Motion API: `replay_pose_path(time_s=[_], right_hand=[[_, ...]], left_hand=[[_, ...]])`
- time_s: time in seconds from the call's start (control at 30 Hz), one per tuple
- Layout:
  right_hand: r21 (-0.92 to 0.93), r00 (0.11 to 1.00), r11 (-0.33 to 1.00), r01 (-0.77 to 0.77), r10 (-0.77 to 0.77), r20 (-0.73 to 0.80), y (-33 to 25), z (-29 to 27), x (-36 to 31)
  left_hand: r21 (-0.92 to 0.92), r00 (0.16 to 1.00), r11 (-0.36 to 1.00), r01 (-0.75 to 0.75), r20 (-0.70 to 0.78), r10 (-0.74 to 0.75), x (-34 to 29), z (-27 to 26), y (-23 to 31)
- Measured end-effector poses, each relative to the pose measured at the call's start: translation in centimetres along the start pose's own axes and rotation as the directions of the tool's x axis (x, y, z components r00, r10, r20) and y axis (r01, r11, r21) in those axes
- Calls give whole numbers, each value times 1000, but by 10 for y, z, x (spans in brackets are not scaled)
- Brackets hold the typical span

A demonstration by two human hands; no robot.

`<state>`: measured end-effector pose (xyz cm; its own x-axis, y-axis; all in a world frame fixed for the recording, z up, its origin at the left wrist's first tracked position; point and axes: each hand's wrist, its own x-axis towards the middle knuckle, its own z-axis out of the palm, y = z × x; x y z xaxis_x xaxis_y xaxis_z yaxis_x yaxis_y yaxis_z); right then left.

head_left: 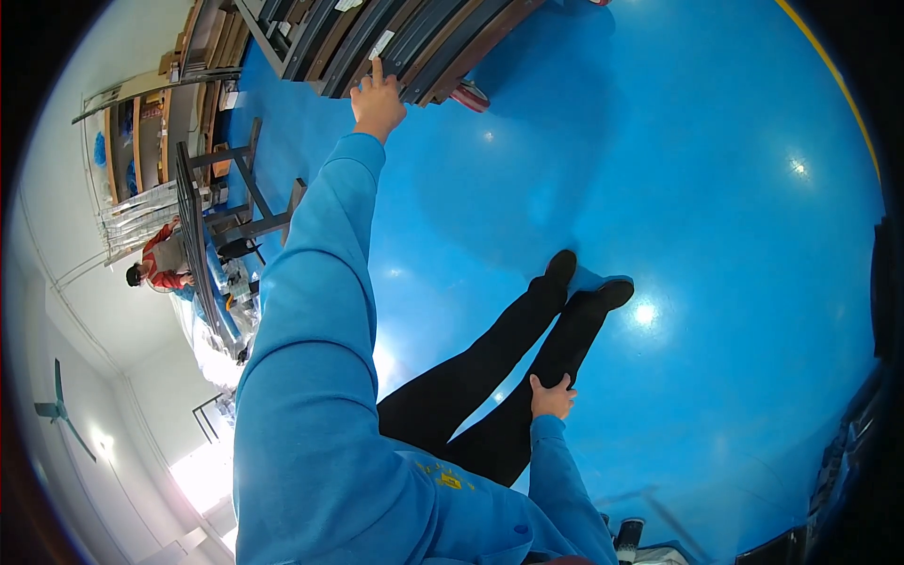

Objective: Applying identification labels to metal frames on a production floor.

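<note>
My left hand (379, 105) reaches out at the end of a long blue sleeve to a stack of long dark grey and brown bars (424, 47) at the top. Its index finger is stretched out toward a small white label (381, 43) on one bar, while the other fingers are partly bent at the bar ends. Nothing shows in its grasp. My right hand (553, 399) rests on my black-trousered leg near the knee, thumb and fingers apart, holding no object.
A red-rimmed wheel (470, 95) sits under the stack. At the left a person in red and grey (164, 259) works by a long dark table (193, 235) on a metal frame. Shelves (141, 141) stand behind. Glossy blue floor (716, 188) spreads right, with a yellow line (829, 61).
</note>
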<state>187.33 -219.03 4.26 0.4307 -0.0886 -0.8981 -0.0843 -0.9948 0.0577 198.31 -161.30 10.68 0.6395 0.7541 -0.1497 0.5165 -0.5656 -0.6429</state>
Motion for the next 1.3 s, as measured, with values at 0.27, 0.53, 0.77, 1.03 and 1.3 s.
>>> replay_pose_path(time_s=[0.27, 0.53, 0.77, 1.03, 1.3], right_hand=[[12, 1000, 1000, -3, 3, 7, 2, -2, 1], [11, 1000, 1000, 10, -10, -1, 4, -6, 2], [17, 1000, 1000, 5, -6, 10, 2, -11, 2], [39, 1000, 999, 5, -5, 8, 3, -12, 5], [47, 999, 999, -12, 10, 48, 1, -17, 4]], left_hand=[[47, 1000, 999, -10, 6, 9, -3, 1, -2], [62, 1000, 998, -14, 28, 12, 1, -2, -6], [42, 998, 999, -21, 56, 19, 5, -10, -5], [39, 999, 999, -21, 48, 19, 0, -6, -2], [-4, 1000, 1000, 15, 2, -15, -2, 4, 19]])
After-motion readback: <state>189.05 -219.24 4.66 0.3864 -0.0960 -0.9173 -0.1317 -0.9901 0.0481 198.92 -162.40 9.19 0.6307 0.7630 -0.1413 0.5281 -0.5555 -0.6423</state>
